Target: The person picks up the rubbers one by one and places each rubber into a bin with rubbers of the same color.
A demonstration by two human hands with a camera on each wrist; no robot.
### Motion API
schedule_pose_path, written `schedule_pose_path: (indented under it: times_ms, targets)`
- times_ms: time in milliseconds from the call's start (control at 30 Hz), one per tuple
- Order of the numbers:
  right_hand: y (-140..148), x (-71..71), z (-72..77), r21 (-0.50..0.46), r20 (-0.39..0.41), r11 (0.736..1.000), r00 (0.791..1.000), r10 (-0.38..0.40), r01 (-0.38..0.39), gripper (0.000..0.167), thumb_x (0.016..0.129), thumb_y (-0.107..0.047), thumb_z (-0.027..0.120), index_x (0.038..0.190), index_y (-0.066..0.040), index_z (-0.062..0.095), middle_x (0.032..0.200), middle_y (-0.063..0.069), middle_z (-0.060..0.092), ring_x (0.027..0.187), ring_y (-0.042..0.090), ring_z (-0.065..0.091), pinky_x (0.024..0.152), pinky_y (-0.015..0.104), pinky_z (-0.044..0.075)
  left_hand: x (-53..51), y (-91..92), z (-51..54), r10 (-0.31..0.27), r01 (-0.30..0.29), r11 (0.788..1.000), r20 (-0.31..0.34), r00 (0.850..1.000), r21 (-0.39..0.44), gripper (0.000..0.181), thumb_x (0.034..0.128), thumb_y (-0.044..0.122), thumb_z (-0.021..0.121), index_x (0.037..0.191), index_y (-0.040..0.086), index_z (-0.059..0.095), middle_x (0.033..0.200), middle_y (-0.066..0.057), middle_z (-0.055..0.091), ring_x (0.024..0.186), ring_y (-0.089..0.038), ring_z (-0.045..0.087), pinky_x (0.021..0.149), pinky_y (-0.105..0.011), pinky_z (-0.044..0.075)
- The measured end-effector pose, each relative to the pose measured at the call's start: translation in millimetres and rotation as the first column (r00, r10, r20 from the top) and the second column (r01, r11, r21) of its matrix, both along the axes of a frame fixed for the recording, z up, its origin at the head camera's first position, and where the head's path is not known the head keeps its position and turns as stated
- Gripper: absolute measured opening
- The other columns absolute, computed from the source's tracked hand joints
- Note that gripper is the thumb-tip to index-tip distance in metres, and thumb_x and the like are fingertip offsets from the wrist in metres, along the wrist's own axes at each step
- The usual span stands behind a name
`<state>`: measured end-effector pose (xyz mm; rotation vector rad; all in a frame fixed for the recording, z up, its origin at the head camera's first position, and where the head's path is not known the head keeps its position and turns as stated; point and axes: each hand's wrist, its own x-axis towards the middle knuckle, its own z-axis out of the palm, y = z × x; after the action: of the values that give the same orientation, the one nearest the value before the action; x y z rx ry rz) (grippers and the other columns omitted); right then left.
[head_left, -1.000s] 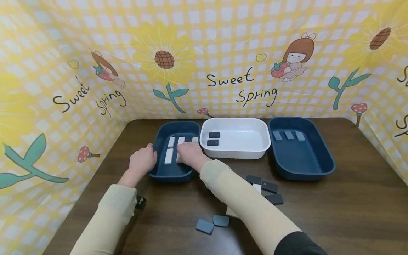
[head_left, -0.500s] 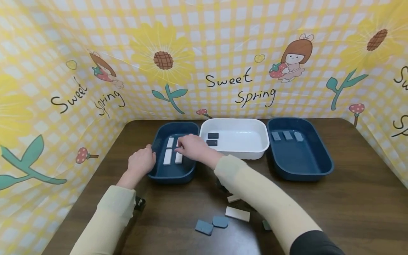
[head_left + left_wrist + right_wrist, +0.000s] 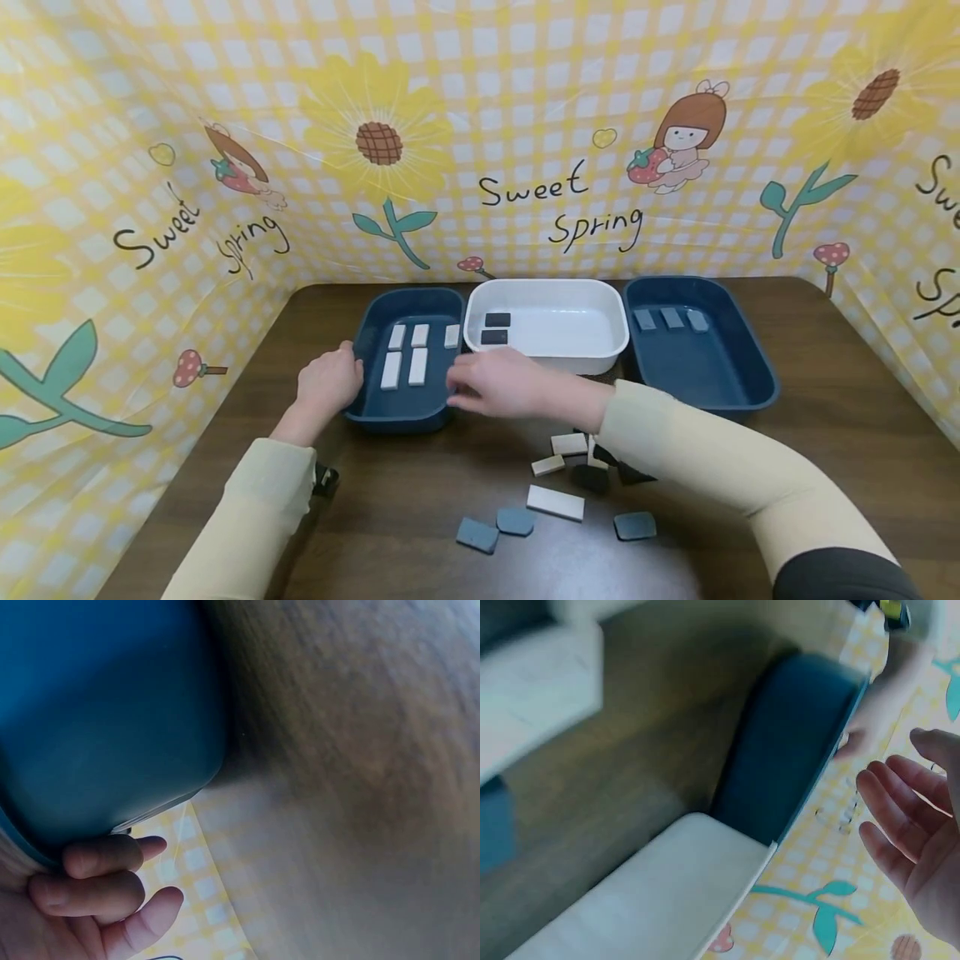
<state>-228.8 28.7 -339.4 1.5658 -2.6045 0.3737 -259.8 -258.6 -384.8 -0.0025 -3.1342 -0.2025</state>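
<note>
At the left blue tray (image 3: 405, 423), my left hand (image 3: 330, 382) grips the left rim; curled fingers (image 3: 97, 859) show at the rim in the left wrist view. Several white rectangular tiles (image 3: 417, 367) lie inside that tray in two rows. My right hand (image 3: 498, 383) hovers at the tray's right edge, in front of the white tray (image 3: 581, 364). In the right wrist view its fingers (image 3: 892, 806) are spread loosely and hold nothing. Nearer the body lies a loose group of tiles, with a long white tile (image 3: 555, 503) in front, partly hidden by the right forearm.
Two black tiles (image 3: 498, 320) lie in the white tray's left end. The right blue tray (image 3: 767, 385) holds three grey-blue tiles (image 3: 671, 317) at its back. More grey-blue tiles (image 3: 477, 535) lie on the brown table (image 3: 390, 508). A patterned cloth (image 3: 480, 108) rises behind the trays.
My right hand has lifted out of the left tray and moved right and toward the body, uncovering the white tiles there. My left hand has stayed on the rim.
</note>
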Motion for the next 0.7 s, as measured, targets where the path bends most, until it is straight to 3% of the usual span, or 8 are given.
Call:
schedule_pose_path:
  times_ms: [200, 400, 533, 700]
  targets:
    - [11.6, 30.3, -14.6, 0.113, 0.026, 0.982, 0.988, 0.15, -0.152, 0.029, 0.094, -0.033, 0.064, 0.114, -0.012, 0.067, 0.101, -0.003, 0.064, 0.083, 0.004, 0.058, 0.069, 0.015, 0.047, 0.3, 1.0, -0.1, 0.013, -0.013, 1.0, -0.009, 1.0, 0.004, 0.044, 0.0993, 0.018, 0.046, 0.129, -0.014, 0.046, 0.103, -0.036, 0.061, 0.084, -0.048, 0.062, 0.068, -0.058, 0.05]
    - [11.7, 56.1, -32.0, 0.208, 0.103, 0.926, 0.948, 0.3, -0.316, 0.043, 0.092, -0.034, 0.067, 0.128, -0.013, 0.061, 0.118, -0.002, 0.059, 0.096, 0.002, 0.055, 0.074, 0.013, 0.045, 0.9, 1.4, -1.1, 0.023, -0.023, 1.0, 0.014, 1.0, 0.012, 0.045, 0.1, 0.019, 0.046, 0.131, -0.015, 0.045, 0.106, -0.036, 0.06, 0.086, -0.046, 0.062, 0.071, -0.057, 0.05]
    - [10.3, 67.2, -39.6, 0.271, 0.146, 0.885, 0.924, 0.352, -0.38, 0.05, 0.089, -0.033, 0.07, 0.135, -0.017, 0.056, 0.131, -0.003, 0.054, 0.108, 0.003, 0.051, 0.082, 0.016, 0.044, 0.4, 0.7, -2.1, 0.02, -0.02, 1.0, 0.002, 1.0, 0.009, 0.045, 0.0998, 0.019, 0.047, 0.13, -0.014, 0.045, 0.106, -0.035, 0.06, 0.086, -0.046, 0.062, 0.071, -0.057, 0.05]
    - [9.8, 73.7, -43.7, 0.343, 0.16, 0.842, 0.909, 0.384, -0.416, 0.056, 0.087, -0.025, 0.071, 0.14, -0.019, 0.052, 0.139, -0.004, 0.049, 0.118, 0.006, 0.048, 0.09, 0.02, 0.043, -0.6, 0.5, -1.0, 0.016, -0.016, 1.0, -0.005, 1.0, 0.006, 0.045, 0.0997, 0.019, 0.046, 0.131, -0.014, 0.046, 0.105, -0.036, 0.061, 0.085, -0.047, 0.062, 0.071, -0.058, 0.05]
